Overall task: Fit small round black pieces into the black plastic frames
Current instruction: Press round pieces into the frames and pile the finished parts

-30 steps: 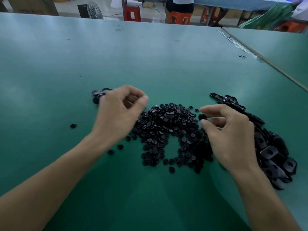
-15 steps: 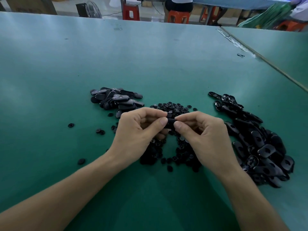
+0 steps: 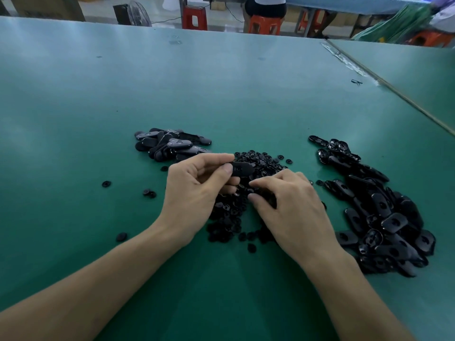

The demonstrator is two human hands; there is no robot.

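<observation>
Now: left hand (image 3: 194, 190) pinches one black frame (image 3: 243, 168) between thumb and fingers just above the far side of the heap of round pieces (image 3: 264, 162), long axis roughly left-right, free end toward the right hand (image 3: 293, 210). Right hand rests knuckles-up on the heap's near-right part, fingers curled, thumb and forefinger tips down among the pieces; whether a piece is pinched cannot be told. Judged: frame lies just beyond and left of those fingertips, so the right hand is nearer to bring a piece up; spare frames (image 3: 381, 217) lie right of the heap on the table (image 3: 221, 94).
</observation>
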